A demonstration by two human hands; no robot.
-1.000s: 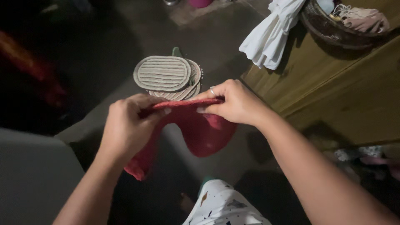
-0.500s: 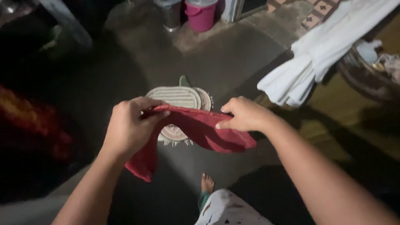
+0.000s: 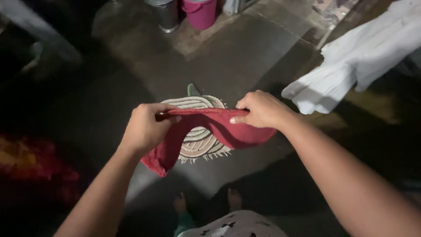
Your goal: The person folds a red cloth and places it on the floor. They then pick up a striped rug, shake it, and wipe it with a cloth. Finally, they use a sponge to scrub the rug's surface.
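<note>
Red cloth (image 3: 206,131) is held stretched between two bare hands above a dark floor (image 3: 245,57). Its upper edge is drawn into a near-straight line from the left hand (image 3: 147,129) to the right hand (image 3: 261,109), while the rest sags below that line in two lobes: one hangs under the left hand toward the lower left, the other droops beneath the right hand. The left hand is closed over one end of the edge, the fabric pinched between thumb and curled fingers. The right hand is closed on the other end, thumb pressed against the fingers with the cloth between them.

Directly beneath the cloth, partly hidden by it, a striped oval mat (image 3: 197,131) with a fringed rim is seen on the floor, with a small green object (image 3: 192,90) showing at its far end. Two bare feet (image 3: 206,202) are seen at the lower edge, just above a pale patterned garment (image 3: 232,226). White fabric (image 3: 359,61) hangs at the upper right. A pink bucket (image 3: 201,12) and a metal container (image 3: 165,15) stand side by side at the top, well apart from the hands.
</note>
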